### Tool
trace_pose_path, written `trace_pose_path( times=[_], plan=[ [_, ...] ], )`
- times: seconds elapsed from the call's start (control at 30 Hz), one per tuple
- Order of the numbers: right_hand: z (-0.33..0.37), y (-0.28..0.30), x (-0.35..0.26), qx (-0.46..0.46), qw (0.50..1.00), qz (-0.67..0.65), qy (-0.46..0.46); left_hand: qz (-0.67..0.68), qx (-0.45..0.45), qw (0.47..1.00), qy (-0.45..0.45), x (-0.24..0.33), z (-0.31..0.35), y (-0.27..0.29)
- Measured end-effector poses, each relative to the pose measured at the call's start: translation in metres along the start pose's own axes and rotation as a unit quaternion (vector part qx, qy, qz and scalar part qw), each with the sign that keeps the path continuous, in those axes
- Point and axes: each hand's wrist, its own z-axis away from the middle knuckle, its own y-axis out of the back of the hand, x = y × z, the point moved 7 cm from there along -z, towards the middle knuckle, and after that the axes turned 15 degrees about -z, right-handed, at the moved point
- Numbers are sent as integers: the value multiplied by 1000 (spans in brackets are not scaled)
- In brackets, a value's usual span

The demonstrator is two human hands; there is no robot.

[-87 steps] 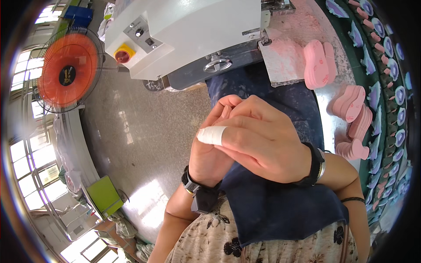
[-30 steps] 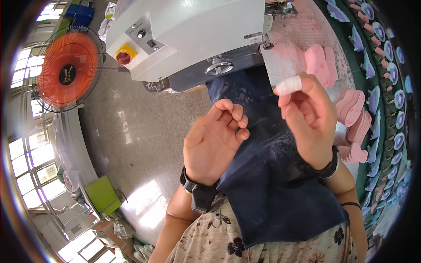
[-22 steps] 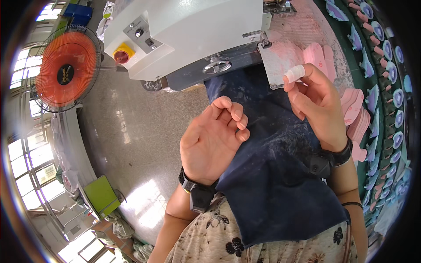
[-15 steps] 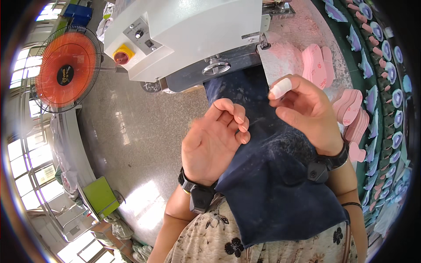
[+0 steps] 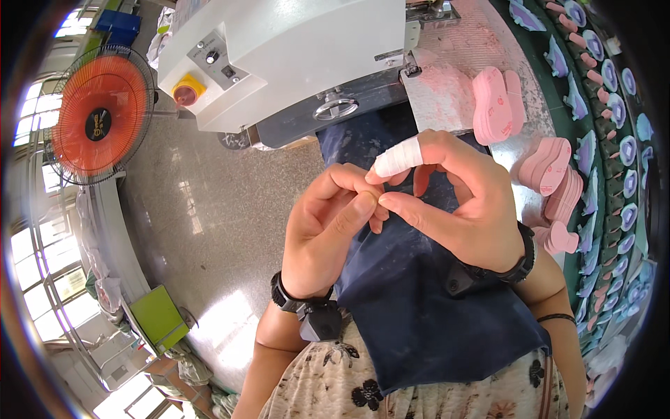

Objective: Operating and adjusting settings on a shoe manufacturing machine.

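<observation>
Over the dark blue cloth (image 5: 440,314) on my lap, my two hands meet at the fingertips. My left hand (image 5: 328,223) is closed in a pinch, thumb against the forefinger. My right hand (image 5: 467,202) has its thumb and forefinger at the left fingertips, also in a pinch. White tape (image 5: 399,158) wraps the right forefinger. Whatever lies between the fingertips, if anything, is too small or hidden to make out. Each wrist carries a black strap with a small black device, one device (image 5: 321,320) on the left.
Ahead stands a large pale machine (image 5: 293,56) with a yellow-and-red knob (image 5: 187,91). Stacks of pink sole-shaped pieces (image 5: 492,105) lie on the dusty worktop at right. Beyond runs a green conveyor rack (image 5: 586,146) with purple parts. An orange fan (image 5: 101,115) stands left.
Both hands have come together; they were apart before. The left fingers have closed into a pinch, and the right hand has moved left to the left fingertips. The view has shifted slightly.
</observation>
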Motion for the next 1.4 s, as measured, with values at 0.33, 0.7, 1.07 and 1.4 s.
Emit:
trace_pose_path(
  times=[0.33,0.7,1.07,1.4],
  plan=[
    [3,-7,-6,19,996,63,63,-141,13,985,-102,11,2,8],
    [10,12,15,97,990,-95,33,-85,50,994,-41,7,0,11],
    [16,14,32,53,985,-30,-163,162,-6,987,6,-9,-4,4],
    [9,5,21,47,998,-31,-7,407,-301,862,-19,-14,5,-18]
  ],
)
